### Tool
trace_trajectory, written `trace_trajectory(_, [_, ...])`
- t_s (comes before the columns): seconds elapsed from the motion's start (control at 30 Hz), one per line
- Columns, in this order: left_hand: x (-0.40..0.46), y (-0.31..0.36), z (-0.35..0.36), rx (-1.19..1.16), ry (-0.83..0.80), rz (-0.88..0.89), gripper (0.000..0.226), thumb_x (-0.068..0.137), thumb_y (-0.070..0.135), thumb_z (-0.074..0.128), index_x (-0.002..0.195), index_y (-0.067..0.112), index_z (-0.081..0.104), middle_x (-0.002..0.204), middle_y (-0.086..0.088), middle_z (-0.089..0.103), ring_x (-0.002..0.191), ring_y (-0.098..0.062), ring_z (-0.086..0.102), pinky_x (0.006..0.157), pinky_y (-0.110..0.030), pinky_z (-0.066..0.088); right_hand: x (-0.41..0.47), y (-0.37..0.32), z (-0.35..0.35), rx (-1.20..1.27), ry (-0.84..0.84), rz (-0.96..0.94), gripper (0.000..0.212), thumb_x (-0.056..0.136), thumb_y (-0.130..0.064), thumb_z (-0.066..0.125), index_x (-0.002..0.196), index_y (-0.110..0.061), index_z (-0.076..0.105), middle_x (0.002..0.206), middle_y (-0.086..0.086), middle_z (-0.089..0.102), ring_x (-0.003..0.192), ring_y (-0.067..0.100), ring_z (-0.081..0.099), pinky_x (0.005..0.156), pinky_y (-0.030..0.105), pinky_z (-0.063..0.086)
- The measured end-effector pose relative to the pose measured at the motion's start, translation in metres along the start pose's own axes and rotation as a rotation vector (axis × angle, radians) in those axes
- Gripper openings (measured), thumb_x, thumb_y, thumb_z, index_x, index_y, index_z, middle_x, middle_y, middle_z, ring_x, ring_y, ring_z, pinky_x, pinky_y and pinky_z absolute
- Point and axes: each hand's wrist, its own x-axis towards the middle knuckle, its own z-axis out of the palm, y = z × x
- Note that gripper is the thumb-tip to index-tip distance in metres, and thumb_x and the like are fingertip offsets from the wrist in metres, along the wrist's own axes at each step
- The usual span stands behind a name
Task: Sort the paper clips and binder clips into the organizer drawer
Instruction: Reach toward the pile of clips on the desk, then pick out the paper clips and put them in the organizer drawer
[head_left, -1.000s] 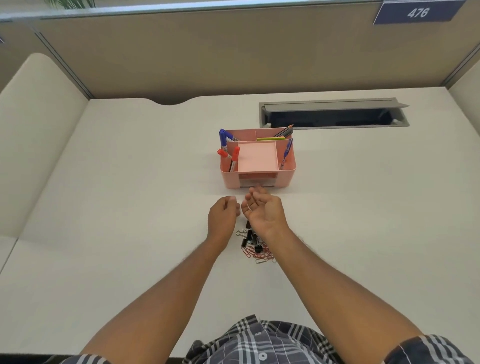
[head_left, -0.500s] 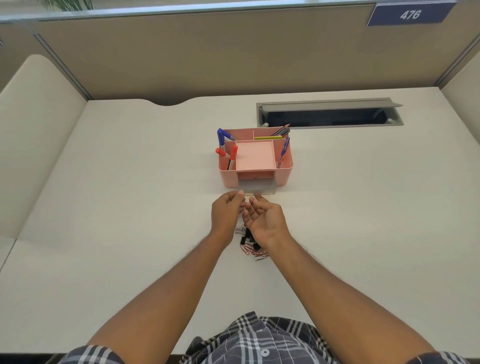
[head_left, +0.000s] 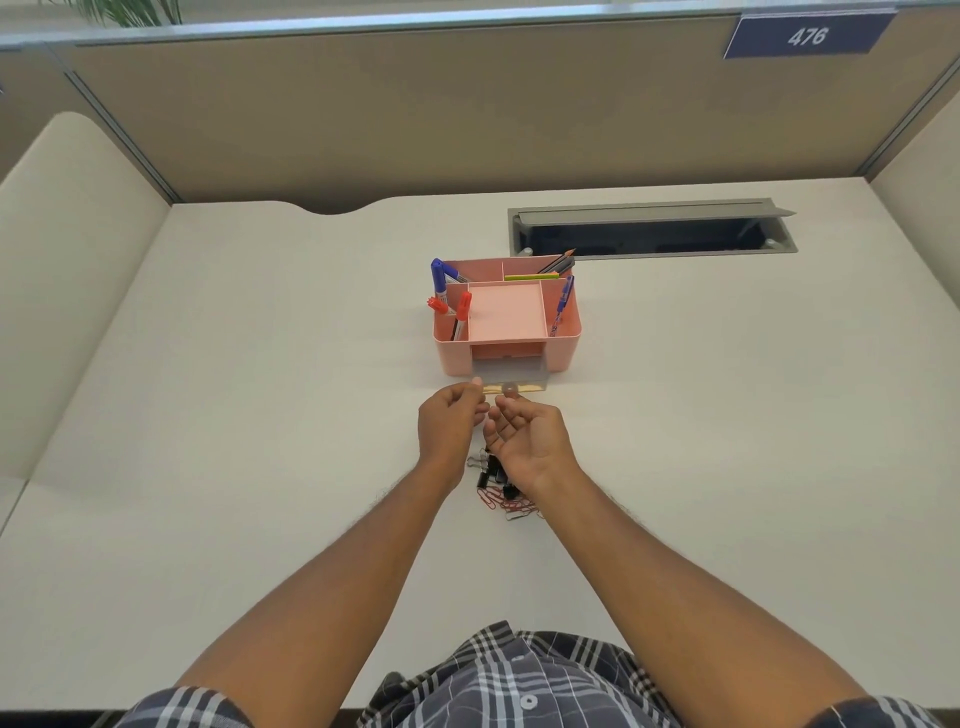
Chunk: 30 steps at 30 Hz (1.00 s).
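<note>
My left hand (head_left: 451, 422) and right hand (head_left: 525, 435) both pinch the front edge of the clear drawer (head_left: 511, 375), pulled out of 1 pink organizer (head_left: 505, 317) mid-desk (head_left: 260, 415). Behind my wrists lies 1 heap: black binder clips (head_left: 492, 474) and red paper clips (head_left: 511, 505) (partly hidden, uncountable).

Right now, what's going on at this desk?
A person is pulling the clear drawer out of the pink organizer, both hands at its front edge. The drawer is partly open. The binder clips and paper clips lie piled on the desk, unsorted.
</note>
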Motion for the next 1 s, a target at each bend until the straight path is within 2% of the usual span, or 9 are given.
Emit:
trace_trajectory(0.17, [-0.001, 0.002, -0.001, 0.017, -0.016, 0.008, 0.028, 0.090, 0.038, 0.064, 0.093, 0.012, 0.073, 0.088, -0.007, 0.074, 0.087, -0.023, 0.071, 0.086, -0.038, 0.059, -0.003, -0.004, -0.001, -0.043, 0.015, 0.013, 0.014, 0.083, 0.003, 0.059, 0.096, 0.000, 0.062, 0.076, 0.013, 0.063, 0.066, 0.018, 0.060, 0.063, 0.025, 0.053])
trace_trajectory(0.33, [-0.002, -0.003, -0.012, 0.185, 0.035, 0.029, 0.024, 0.095, 0.033, 0.056, 0.102, 0.015, 0.068, 0.094, -0.001, 0.071, 0.092, -0.017, 0.067, 0.089, -0.037, 0.055, -0.006, -0.026, -0.017, -0.267, 0.070, -0.028, 0.018, 0.087, 0.004, 0.057, 0.104, 0.004, 0.061, 0.077, 0.011, 0.059, 0.062, 0.016, 0.057, 0.058, 0.022, 0.052])
trace_trajectory(0.4, [-0.004, -0.009, -0.018, 0.369, 0.019, 0.100, 0.022, 0.094, 0.025, 0.056, 0.111, 0.017, 0.067, 0.103, 0.001, 0.070, 0.099, -0.017, 0.064, 0.093, -0.033, 0.051, -0.005, -0.041, -0.028, -0.487, 0.100, -0.142, 0.023, 0.088, 0.005, 0.055, 0.110, 0.001, 0.062, 0.083, 0.011, 0.061, 0.065, 0.016, 0.058, 0.064, 0.025, 0.054])
trace_trajectory(0.47, [-0.007, -0.014, -0.022, 0.553, -0.058, 0.187, 0.026, 0.094, 0.021, 0.057, 0.117, 0.014, 0.066, 0.110, -0.001, 0.068, 0.103, -0.016, 0.062, 0.093, -0.026, 0.046, -0.002, -0.052, -0.043, -0.960, 0.197, -0.318, 0.027, 0.088, -0.001, 0.055, 0.112, -0.006, 0.065, 0.088, 0.007, 0.066, 0.072, 0.017, 0.062, 0.073, 0.030, 0.056])
trace_trajectory(0.57, [-0.007, -0.019, -0.021, 0.806, -0.202, 0.303, 0.031, 0.093, 0.026, 0.059, 0.121, 0.013, 0.065, 0.114, -0.005, 0.065, 0.105, -0.019, 0.059, 0.093, -0.029, 0.045, 0.005, -0.056, -0.063, -1.557, 0.257, -0.501, 0.029, 0.088, -0.011, 0.053, 0.112, -0.012, 0.069, 0.108, 0.004, 0.070, 0.099, 0.022, 0.063, 0.090, 0.032, 0.049])
trace_trajectory(0.67, [-0.006, -0.024, -0.014, 1.034, -0.291, 0.438, 0.034, 0.092, 0.031, 0.060, 0.122, 0.015, 0.065, 0.117, -0.008, 0.061, 0.111, -0.024, 0.053, 0.096, -0.038, 0.044, 0.010, -0.046, -0.072, -1.775, 0.222, -0.518, 0.032, 0.090, -0.014, 0.052, 0.117, -0.012, 0.067, 0.115, 0.008, 0.068, 0.107, 0.027, 0.061, 0.090, 0.032, 0.047])
trace_trajectory(0.8, [-0.006, -0.027, -0.005, 1.229, -0.332, 0.555, 0.031, 0.092, 0.026, 0.059, 0.120, 0.015, 0.066, 0.113, -0.009, 0.059, 0.107, -0.029, 0.051, 0.090, -0.039, 0.044, 0.011, -0.032, -0.071, -1.957, 0.137, -0.571, 0.032, 0.091, -0.014, 0.057, 0.122, -0.011, 0.064, 0.113, 0.012, 0.063, 0.104, 0.031, 0.061, 0.085, 0.036, 0.050])
trace_trajectory(0.9, [-0.006, -0.028, -0.004, 1.300, -0.316, 0.608, 0.024, 0.091, 0.023, 0.057, 0.110, 0.012, 0.068, 0.105, -0.009, 0.060, 0.101, -0.031, 0.053, 0.083, -0.042, 0.046, 0.012, -0.026, -0.067, -2.035, 0.092, -0.640, 0.029, 0.089, -0.009, 0.055, 0.116, -0.009, 0.066, 0.110, 0.015, 0.060, 0.102, 0.033, 0.059, 0.081, 0.038, 0.050])
trace_trajectory(1.0, [-0.007, -0.028, -0.003, 1.320, -0.300, 0.620, 0.021, 0.091, 0.021, 0.055, 0.106, 0.014, 0.068, 0.103, -0.007, 0.060, 0.098, -0.030, 0.052, 0.081, -0.042, 0.045, 0.013, -0.021, -0.064, -2.084, 0.085, -0.679, 0.018, 0.087, -0.008, 0.055, 0.100, -0.009, 0.068, 0.099, 0.013, 0.059, 0.094, 0.032, 0.058, 0.069, 0.032, 0.043])
